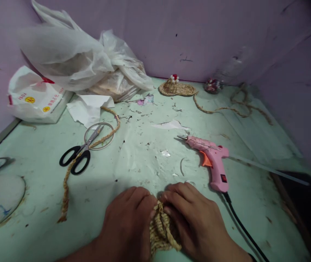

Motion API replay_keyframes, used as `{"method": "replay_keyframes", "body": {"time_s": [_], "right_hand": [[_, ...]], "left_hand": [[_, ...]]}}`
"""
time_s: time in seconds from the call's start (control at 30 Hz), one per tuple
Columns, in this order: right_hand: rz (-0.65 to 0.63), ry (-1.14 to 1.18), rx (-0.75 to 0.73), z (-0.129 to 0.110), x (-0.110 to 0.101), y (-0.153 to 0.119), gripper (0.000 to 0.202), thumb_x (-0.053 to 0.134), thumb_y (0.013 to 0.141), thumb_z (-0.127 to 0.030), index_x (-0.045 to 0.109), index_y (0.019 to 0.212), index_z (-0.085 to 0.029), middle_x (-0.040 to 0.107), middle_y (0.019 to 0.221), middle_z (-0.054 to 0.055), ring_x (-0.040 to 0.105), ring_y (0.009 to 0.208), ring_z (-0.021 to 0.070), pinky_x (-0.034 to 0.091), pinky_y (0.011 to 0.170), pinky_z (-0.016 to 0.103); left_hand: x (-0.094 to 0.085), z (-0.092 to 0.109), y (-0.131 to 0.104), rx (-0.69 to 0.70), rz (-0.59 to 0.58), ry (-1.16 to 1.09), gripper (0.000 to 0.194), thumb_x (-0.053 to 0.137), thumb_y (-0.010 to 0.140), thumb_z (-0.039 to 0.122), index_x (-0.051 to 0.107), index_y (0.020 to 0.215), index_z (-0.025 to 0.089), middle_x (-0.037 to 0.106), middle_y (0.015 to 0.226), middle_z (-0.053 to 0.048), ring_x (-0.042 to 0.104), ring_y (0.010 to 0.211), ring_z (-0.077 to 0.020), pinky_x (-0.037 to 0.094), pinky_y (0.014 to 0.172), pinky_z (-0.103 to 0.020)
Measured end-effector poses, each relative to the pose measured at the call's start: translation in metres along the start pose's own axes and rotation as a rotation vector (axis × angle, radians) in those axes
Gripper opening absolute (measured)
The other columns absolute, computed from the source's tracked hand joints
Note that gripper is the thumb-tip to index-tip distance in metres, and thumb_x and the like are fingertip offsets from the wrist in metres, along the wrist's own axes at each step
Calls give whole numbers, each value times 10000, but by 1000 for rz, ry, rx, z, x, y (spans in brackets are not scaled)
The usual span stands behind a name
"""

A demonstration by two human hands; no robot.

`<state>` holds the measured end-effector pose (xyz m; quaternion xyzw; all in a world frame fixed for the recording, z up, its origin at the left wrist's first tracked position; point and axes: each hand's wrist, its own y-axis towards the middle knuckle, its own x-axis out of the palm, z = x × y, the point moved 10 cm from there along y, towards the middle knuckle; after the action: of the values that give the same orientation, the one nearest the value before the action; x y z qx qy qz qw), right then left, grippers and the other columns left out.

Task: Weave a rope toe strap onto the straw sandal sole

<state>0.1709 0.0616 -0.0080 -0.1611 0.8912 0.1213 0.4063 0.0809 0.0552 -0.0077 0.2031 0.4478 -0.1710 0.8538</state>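
Between my two hands, at the bottom middle of the head view, is a woven straw-rope piece (160, 233) with a braided cord along its top. My left hand (129, 222) grips its left side with curled fingers. On the other side my right hand (196, 218) closes on it, fingertips near the top edge. Parts of the piece are covered by both hands. A pink hot glue gun (216, 163) lies to the right, beyond my right hand. Black-handled scissors (81, 153) rest at the left, with a braided straw cord (66, 185) lying across them.
A small woven straw slipper (178, 89) with red and white beads stands at the back. Loose rope (238, 112) trails at the back right. Plastic bags (90, 62) and a white printed packet (38, 98) fill the back left. A rounded white object (2, 200) sits at the left edge.
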Motion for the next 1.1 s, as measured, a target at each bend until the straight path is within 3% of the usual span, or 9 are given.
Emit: {"method": "replay_keyframes", "body": {"time_s": [0.47, 0.77, 1.1], "right_hand": [[-20, -37, -37, -3, 1, 1, 218, 463, 776, -132, 580, 945, -208, 635, 857, 52, 545, 737, 202, 459, 562, 293], [96, 44, -67, -2, -9, 0, 141, 509, 775, -110, 589, 856, -194, 639, 807, 48, 592, 705, 167, 490, 574, 270], [17, -25, -27, 5, -1, -4, 185, 499, 809, -175, 545, 977, -237, 634, 841, 40, 602, 738, 173, 501, 581, 262]], "left_hand": [[10, -3, 3, -39, -113, 2, 156, 459, 588, 104, 486, 706, 202, 537, 687, -34, 464, 619, -198, 339, 533, -317], [5, -5, 3, -44, -27, -4, 74, 437, 664, 152, 483, 667, 210, 532, 646, -19, 454, 575, -184, 309, 512, -309], [1, -3, 5, -5, 15, 38, 102, 411, 705, 158, 494, 684, 215, 535, 632, -4, 463, 569, -174, 315, 510, -297]]}}
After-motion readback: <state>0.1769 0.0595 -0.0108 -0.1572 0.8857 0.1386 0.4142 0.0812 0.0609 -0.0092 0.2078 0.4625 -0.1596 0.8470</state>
